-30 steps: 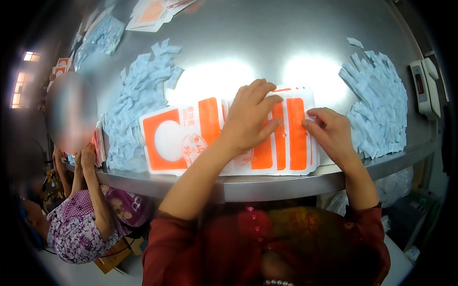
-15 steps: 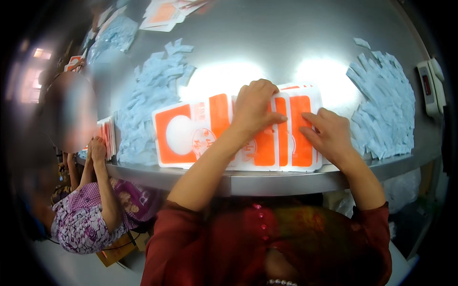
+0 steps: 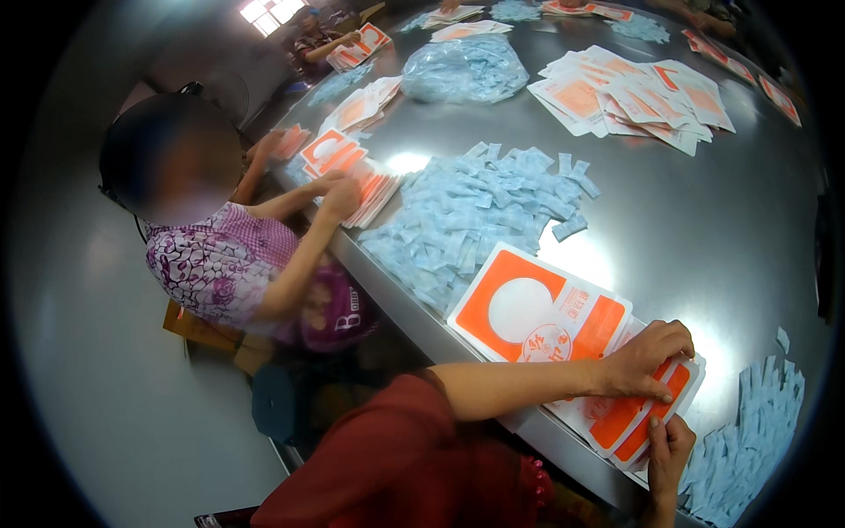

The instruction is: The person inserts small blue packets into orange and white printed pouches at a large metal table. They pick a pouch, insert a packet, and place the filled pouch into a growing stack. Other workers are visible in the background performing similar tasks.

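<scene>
A fanned stack of flat orange-and-white bags (image 3: pixel 607 327) lies along the near edge of the metal table, its bags overlapping. My left hand (image 3: pixel 647 361) reaches across the right end of the stack, fingers curled over the far edge and thumb pressed on the front of the bags. My right hand (image 3: pixel 671 451) is at the near right corner of the stack, thumb and fingers closed at a bag's edge. Small pale blue packets lie in a heap (image 3: pixel 753 440) beside my right hand, and a larger heap (image 3: pixel 493 211) lies beyond the stack's left end.
On the left, a co-worker (image 3: pixel 229 255) in a purple patterned top holds a fan of similar bags (image 3: pixel 374 189). A clear plastic bag of blue packets (image 3: pixel 465 69) and a loose pile of bags (image 3: pixel 629 97) lie farther across the table (image 3: pixel 704 220). Other people work around its far edges.
The view has swung left, showing more of the co-worker and the far table. My right hand has moved from the bag's front to its edge, closer to my left thumb.
</scene>
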The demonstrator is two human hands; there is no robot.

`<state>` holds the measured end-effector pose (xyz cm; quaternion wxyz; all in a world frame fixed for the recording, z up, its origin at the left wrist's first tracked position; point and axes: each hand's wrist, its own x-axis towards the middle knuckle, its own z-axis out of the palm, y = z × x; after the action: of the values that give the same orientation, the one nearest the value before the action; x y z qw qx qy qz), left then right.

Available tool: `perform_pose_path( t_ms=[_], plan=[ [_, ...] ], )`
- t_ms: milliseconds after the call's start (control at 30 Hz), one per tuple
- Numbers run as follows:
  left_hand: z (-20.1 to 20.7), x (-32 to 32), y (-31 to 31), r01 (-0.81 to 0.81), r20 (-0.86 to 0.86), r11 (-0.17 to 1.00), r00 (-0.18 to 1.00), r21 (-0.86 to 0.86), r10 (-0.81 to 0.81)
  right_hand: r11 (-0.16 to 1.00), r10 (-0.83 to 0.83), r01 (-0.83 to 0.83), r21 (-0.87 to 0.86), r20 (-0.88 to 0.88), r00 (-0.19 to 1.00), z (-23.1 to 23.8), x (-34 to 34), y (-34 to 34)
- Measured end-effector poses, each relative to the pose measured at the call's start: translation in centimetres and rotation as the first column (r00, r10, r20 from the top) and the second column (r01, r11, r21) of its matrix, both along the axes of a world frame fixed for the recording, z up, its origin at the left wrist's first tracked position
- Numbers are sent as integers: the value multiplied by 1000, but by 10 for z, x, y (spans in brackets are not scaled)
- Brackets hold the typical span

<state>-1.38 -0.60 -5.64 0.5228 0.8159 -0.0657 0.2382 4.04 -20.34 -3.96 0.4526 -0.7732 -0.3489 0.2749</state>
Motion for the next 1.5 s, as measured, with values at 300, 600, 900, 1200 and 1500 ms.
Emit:
perform_pose_path(
  t_ms=[300,600,900,1200,1500],
  plan=[
    [22,-7,-23,162,249,851,914,500,-320,935,-158,223,276,-241,958,-18,15,-15],
    [0,3,-33,-195,517,837,848,511,-119,964,-155,191,183,-193,969,-25,19,-16],
    [3,-1,-24,-257,518,819,853,514,-57,969,-164,192,157,-176,971,-31,19,-14],
    [3,-15,-33,-81,230,769,969,634,-87,984,-146,145,106,6,989,-34,34,-21],
    [21,-16,-28,115,42,720,980,685,-197,998,-52,52,-29,-16,999,5,12,6]
  ],
)
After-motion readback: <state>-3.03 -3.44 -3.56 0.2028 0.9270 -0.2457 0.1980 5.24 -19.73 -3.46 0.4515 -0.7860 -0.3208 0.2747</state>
